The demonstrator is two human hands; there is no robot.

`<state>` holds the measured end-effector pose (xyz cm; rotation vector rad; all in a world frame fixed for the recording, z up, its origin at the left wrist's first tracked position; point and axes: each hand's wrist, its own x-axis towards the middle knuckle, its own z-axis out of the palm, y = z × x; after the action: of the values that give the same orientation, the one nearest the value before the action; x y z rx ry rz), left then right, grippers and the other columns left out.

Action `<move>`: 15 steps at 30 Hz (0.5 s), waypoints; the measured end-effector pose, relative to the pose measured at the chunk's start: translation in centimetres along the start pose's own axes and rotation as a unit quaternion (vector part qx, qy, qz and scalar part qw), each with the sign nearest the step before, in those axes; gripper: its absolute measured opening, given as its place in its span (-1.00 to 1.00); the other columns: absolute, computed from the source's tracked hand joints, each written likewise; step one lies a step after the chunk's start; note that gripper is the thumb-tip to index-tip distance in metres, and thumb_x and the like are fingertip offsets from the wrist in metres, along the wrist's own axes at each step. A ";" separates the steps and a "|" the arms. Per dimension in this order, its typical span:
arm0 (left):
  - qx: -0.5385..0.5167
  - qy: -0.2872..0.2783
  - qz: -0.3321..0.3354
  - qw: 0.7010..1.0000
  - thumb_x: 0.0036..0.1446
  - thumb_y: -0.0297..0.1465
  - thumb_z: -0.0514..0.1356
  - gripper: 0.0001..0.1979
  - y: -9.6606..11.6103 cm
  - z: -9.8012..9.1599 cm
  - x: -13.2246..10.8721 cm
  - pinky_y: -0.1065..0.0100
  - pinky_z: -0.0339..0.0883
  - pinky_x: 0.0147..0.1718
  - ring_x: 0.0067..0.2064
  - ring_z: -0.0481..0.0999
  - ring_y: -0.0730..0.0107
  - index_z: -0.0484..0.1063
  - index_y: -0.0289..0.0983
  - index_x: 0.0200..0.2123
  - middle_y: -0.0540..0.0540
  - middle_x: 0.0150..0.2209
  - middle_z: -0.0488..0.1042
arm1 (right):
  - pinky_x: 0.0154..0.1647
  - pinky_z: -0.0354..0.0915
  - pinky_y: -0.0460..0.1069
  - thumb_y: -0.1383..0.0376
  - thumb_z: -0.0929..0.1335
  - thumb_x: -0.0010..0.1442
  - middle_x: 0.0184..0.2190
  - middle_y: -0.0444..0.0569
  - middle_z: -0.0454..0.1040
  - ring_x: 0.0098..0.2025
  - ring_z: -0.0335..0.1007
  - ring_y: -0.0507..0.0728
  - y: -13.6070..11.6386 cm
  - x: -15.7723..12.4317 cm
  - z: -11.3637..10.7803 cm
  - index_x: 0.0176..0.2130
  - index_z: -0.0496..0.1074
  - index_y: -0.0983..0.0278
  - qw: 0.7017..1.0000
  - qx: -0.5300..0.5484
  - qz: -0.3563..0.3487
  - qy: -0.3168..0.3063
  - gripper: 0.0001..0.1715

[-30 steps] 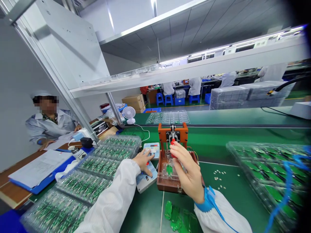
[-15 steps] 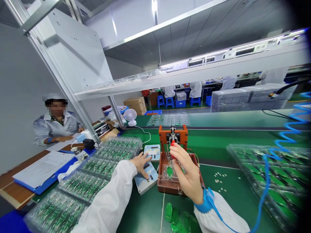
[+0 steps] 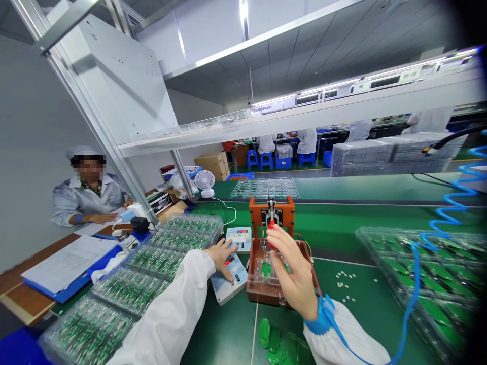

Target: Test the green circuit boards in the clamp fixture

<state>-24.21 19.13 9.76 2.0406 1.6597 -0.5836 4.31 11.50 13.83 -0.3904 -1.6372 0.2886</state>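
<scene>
My right hand [image 3: 291,268], with a blue wrist strap [image 3: 322,310] at its cuff, is closed round the red handle [image 3: 271,234] of an orange toggle-clamp test fixture [image 3: 254,210]. Under the clamp, a green circuit board [image 3: 266,269] sits in the fixture's brown base [image 3: 262,295], partly behind my hand. My left hand [image 3: 220,257] lies with spread fingers over two white-and-blue meter boxes, touching the nearer meter [image 3: 228,290]; the farther meter [image 3: 245,233] stands just behind. Both displays glow red. Several green pieces [image 3: 264,332] lie in front of the fixture.
Clear trays of circuit boards [image 3: 152,263] line the left side; another tray of green pieces [image 3: 429,284] is at right. Small pale bits [image 3: 345,285] lie beside the fixture. A coiled blue cord [image 3: 443,203] hangs at right. A co-worker [image 3: 89,197] sits at left.
The displays on both meters have gone from dark to lit red digits. My hands hold almost the same positions.
</scene>
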 end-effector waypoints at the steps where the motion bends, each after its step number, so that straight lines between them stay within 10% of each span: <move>1: 0.002 0.000 0.002 1.000 -0.44 0.23 0.46 0.54 -0.1 0.1 0.1 -0.37 -0.26 0.35 0.46 -0.49 -0.42 -0.26 -0.13 0.49 -0.25 0.50 -0.47 | 0.33 0.34 0.21 0.56 0.26 0.37 0.27 -0.06 0.39 0.37 0.23 0.23 0.0 0.0 0.0 0.30 0.32 0.05 1.000 -0.001 0.000 0.000 -0.34; 12: 0.071 -0.007 -0.037 0.997 -0.35 0.07 0.51 0.43 2.9 -1.9 -1.7 -0.26 -0.26 0.39 0.47 -0.49 -0.32 -0.17 -0.17 0.49 -0.25 0.50 -0.45 | 0.34 0.34 0.19 0.56 0.26 0.37 0.27 -0.05 0.39 0.38 0.20 0.22 0.1 -0.1 0.3 0.28 0.33 0.06 1.000 -0.004 0.001 0.004 -0.37; 15: 0.052 0.079 -0.032 0.995 -0.32 -0.08 0.55 0.24 4.9 -2.0 -4.1 -0.22 0.10 0.31 0.41 0.05 -0.39 0.11 -0.21 0.42 -0.38 0.42 0.08 | 0.32 0.36 0.23 0.55 0.26 0.37 0.26 -0.03 0.40 0.37 0.22 0.25 0.1 -0.2 0.3 0.28 0.33 0.08 1.000 -0.010 0.003 0.003 -0.39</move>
<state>-20.09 16.21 14.11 2.1631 1.8270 -0.5530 4.00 11.57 13.57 -0.4107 -1.6341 0.2753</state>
